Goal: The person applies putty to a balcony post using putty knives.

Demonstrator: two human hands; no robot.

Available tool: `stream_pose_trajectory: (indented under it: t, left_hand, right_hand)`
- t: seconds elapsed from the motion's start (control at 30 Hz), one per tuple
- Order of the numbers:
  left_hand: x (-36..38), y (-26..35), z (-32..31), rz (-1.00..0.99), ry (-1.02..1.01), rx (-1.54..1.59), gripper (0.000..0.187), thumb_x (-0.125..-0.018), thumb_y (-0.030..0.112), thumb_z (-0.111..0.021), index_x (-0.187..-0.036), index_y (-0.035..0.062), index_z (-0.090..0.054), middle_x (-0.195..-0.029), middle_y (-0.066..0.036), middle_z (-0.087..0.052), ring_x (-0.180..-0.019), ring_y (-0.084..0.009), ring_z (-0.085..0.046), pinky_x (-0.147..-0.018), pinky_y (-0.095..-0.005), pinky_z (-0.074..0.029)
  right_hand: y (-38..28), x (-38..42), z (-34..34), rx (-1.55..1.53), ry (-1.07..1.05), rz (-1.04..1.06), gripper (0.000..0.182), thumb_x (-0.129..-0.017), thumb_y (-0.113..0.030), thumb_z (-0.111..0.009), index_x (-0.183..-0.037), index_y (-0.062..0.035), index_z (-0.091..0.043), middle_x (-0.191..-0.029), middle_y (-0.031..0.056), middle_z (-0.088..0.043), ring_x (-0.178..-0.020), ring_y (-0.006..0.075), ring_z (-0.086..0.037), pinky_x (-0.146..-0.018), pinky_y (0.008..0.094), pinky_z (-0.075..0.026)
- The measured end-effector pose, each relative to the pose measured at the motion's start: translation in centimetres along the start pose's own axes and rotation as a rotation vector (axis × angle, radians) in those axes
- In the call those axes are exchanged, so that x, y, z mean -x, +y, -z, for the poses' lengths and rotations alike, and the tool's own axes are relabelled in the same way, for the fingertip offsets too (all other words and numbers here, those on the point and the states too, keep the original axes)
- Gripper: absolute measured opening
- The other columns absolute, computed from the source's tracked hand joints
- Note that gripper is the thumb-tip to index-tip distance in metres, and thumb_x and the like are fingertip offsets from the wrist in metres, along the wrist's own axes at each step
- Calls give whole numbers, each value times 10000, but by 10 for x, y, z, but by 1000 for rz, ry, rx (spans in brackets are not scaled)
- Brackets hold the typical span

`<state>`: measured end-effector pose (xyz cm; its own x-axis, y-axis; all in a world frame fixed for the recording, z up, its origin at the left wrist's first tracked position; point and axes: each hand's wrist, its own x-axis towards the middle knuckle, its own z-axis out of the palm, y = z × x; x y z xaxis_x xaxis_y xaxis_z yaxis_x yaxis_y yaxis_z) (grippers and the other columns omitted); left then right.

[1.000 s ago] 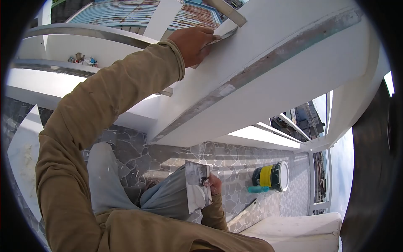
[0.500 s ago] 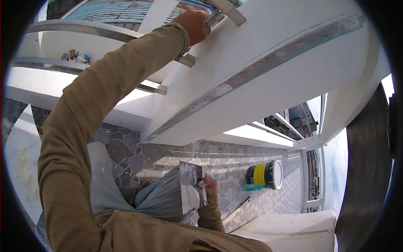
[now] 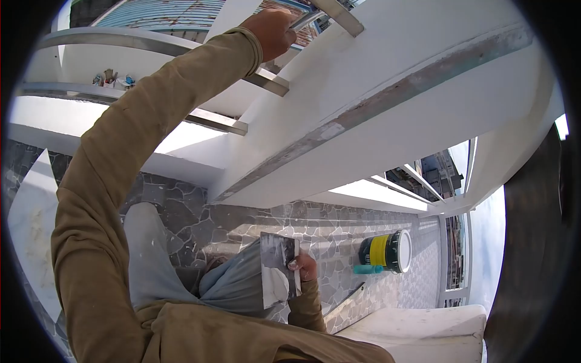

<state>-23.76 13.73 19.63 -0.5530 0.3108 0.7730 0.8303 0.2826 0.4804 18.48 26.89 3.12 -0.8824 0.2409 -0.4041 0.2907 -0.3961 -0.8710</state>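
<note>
My left hand is raised at the top, closed round a flat metal tool beside the end of a metal rail; the tool is partly hidden. My right hand grips the edge handle of a flat rectangular metal plate, low over my leg. White paste lies on the lower part of the plate, with grey smears above. Beside my left hand a white wall carries a rough grey and pinkish strip along its corner.
A dark bucket with a yellow label stands on the stone-patterned floor, beside a teal object. Small items sit on the ledge at left. A white board with dried paste is at far left, and a white surface at lower right.
My left hand has shifted slightly left and up against the background, its tool now a little away from the wall. My right hand keeps its hold on the plate. The view has moved slightly.
</note>
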Motion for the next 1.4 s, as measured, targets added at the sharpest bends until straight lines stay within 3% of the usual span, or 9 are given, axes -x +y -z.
stream_pose_trajectory:
  t: [0.17, 0.23, 0.43, 0.77, 0.83, 0.9, 0.97, 1.03, 1.4]
  left_hand:
    - [-7, 21, -16, 92, 2, 33, 205, -831, 160, -527, -906, -24, -579, -860, -202, -596, -862, -375, -576, -786, -440, -448]
    - [-8, 22, -22, -95, 77, -6, 179, -821, 123, -539, -919, -22, -580, -950, -188, -590, -903, -363, -568, -817, -428, -452]
    - [23, 32, -20, -133, 25, 51, 315, -816, 49, -536, -1125, -2, -567, -1096, -165, -555, -963, -336, -564, -881, -389, -457]
    - [59, 24, 22, -493, 49, -37, 418, -851, 34, -537, -1265, 85, -523, -1116, -127, -574, -1003, -309, -561, -872, -376, -475]
    - [60, 20, 36, -430, 202, 197, 325, -885, 83, -516, -1205, 98, -571, -1132, -93, -574, -945, -251, -591, -837, -343, -497]
    - [62, 10, 34, -148, 316, 549, 277, -921, 219, -524, -1093, 16, -599, -816, -93, -623, -660, -151, -585, -620, -260, -489]
    - [72, 13, 49, 86, 230, 574, 282, -897, 237, -575, -1011, -17, -619, -818, -37, -632, -748, -106, -551, -701, -273, -466]
    - [73, 18, 56, 121, 194, 617, 283, -883, 258, -587, -969, -8, -630, -798, -30, -627, -730, -99, -544, -675, -266, -456]
    - [74, 21, 65, 241, 136, 587, 286, -840, 288, -599, -858, 6, -641, -750, -36, -612, -688, -113, -547, -647, -267, -451]
  right_hand:
    - [2, 2, 3, -29, 81, -9, 577, -635, -91, -522, -1187, 75, -505, -1014, 97, -603, -911, 177, -572, -837, 262, -445]
    - [-5, 4, -4, -13, 49, -49, 581, -633, -97, -521, -1188, 72, -507, -1028, 99, -602, -913, 175, -570, -833, 258, -442]
    - [3, 0, 8, 7, 34, -43, 619, -622, -75, -522, -1224, 65, -491, -1072, 97, -594, -912, 164, -564, -830, 248, -439]
    - [-10, 1, -14, -141, -39, -111, 706, -586, -94, -519, -1268, 71, -435, -1092, 140, -588, -979, 225, -577, -900, 288, -443]
    - [-14, 4, -22, -87, 13, -79, 725, -573, -99, -516, -1271, 74, -425, -1095, 156, -583, -977, 239, -577, -909, 297, -441]
    - [-15, 5, -29, -91, 43, -74, 670, -564, -98, -514, -1208, 80, -471, -1049, 154, -603, -932, 239, -594, -873, 301, -460]
    - [-15, 4, -28, -88, 61, -67, 618, -555, -97, -513, -1145, 86, -517, -1002, 152, -623, -888, 239, -612, -837, 305, -480]
    - [-15, 2, -21, -102, -13, -113, 736, -565, -104, -517, -1269, 84, -416, -1110, 162, -577, -998, 248, -574, -916, 299, -436]
    - [-12, 4, -23, -84, -3, -60, 741, -561, -105, -507, -1272, 84, -417, -1111, 156, -584, -990, 233, -583, -903, 289, -439]
